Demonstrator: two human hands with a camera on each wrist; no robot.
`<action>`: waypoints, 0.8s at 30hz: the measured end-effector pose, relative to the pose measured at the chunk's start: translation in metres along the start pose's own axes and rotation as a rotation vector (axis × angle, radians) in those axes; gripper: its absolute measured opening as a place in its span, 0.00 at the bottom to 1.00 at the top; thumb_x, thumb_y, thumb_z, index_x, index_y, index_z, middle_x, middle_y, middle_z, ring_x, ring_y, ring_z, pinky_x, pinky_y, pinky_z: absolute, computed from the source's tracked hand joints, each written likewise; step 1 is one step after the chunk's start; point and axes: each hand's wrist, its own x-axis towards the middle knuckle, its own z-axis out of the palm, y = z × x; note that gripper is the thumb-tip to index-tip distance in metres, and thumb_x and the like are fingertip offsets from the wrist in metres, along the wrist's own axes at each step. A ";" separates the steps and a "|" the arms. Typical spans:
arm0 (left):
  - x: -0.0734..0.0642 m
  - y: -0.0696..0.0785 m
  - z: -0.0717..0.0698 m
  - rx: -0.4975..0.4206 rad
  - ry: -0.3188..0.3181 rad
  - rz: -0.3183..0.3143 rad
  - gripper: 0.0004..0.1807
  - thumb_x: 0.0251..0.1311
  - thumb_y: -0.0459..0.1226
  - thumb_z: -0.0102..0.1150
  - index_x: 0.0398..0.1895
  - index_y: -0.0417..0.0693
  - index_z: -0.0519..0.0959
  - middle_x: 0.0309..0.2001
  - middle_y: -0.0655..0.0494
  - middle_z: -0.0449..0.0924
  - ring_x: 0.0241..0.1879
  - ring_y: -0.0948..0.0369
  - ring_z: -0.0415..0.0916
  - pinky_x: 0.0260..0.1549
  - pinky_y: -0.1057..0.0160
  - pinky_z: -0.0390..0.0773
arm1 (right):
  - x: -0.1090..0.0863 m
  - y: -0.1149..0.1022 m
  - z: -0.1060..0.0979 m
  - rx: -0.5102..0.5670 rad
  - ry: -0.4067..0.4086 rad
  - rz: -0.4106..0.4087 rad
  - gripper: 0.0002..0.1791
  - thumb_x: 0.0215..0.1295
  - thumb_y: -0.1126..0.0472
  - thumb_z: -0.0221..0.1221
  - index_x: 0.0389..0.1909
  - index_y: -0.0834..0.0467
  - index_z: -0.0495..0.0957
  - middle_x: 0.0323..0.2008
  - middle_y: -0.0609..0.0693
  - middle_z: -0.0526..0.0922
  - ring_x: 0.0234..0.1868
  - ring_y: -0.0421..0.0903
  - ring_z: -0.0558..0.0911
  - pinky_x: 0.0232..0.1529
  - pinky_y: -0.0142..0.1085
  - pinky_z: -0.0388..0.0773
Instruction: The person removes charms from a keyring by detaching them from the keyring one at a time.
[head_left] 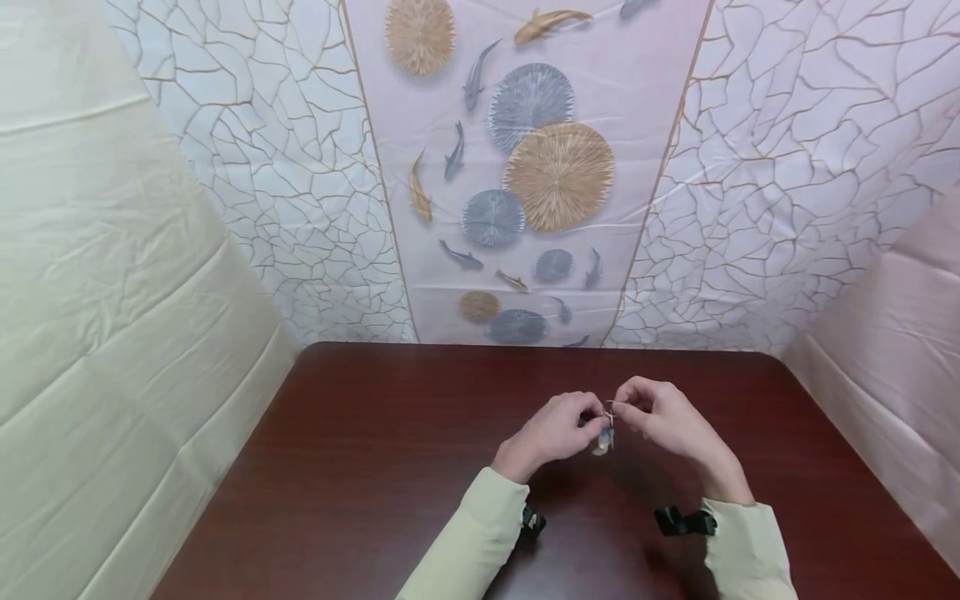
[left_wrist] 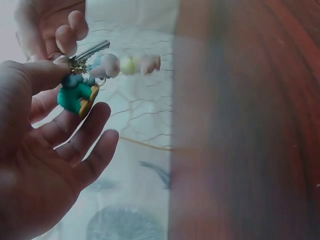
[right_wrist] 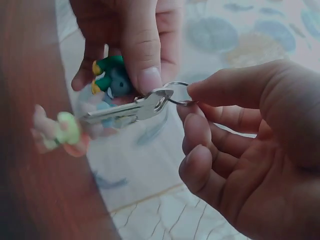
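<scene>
Over the table, both hands meet at a small bunch of keys and charms. My left hand [head_left: 558,425] pinches the bunch near the ring, its thumb at the head of a silver key [right_wrist: 145,108]. Beside those fingers is a green figurine charm [left_wrist: 75,97] with yellow-orange parts. Another charm, pinkish with a yellow-green band [right_wrist: 67,127], dangles toward the table and looks blurred. My right hand [head_left: 667,417] pinches the metal key ring [right_wrist: 184,103] between thumb and forefinger. Left fingers partly cover the point where the charms attach.
A dark reddish-brown table [head_left: 360,467] lies beneath the hands. Behind it hangs a patterned cloth [head_left: 480,275] with fish and round shapes, and pale fabric [head_left: 135,350] flanks the left side. Black straps [head_left: 684,522] show near the sleeve cuffs.
</scene>
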 end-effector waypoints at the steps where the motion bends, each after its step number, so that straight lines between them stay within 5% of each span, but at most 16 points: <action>1: -0.002 0.001 -0.003 -0.034 0.005 -0.002 0.05 0.68 0.43 0.56 0.38 0.55 0.80 0.35 0.67 0.80 0.33 0.73 0.73 0.35 0.77 0.73 | 0.000 -0.004 -0.001 0.010 0.004 -0.010 0.03 0.66 0.62 0.61 0.35 0.56 0.77 0.23 0.50 0.77 0.18 0.40 0.73 0.18 0.35 0.72; 12: -0.027 0.016 -0.038 -0.249 0.053 0.011 0.02 0.68 0.38 0.55 0.40 0.54 0.77 0.38 0.62 0.77 0.33 0.70 0.75 0.32 0.74 0.77 | -0.003 -0.038 -0.006 0.103 0.007 -0.074 0.05 0.67 0.60 0.61 0.36 0.57 0.75 0.27 0.56 0.79 0.21 0.43 0.77 0.22 0.36 0.76; 24: -0.043 0.024 -0.058 -0.196 0.159 0.078 0.02 0.68 0.38 0.56 0.41 0.55 0.77 0.36 0.63 0.77 0.31 0.71 0.73 0.31 0.74 0.75 | -0.007 -0.062 -0.006 0.131 0.013 -0.135 0.05 0.67 0.62 0.61 0.35 0.57 0.75 0.23 0.52 0.76 0.22 0.42 0.78 0.23 0.36 0.78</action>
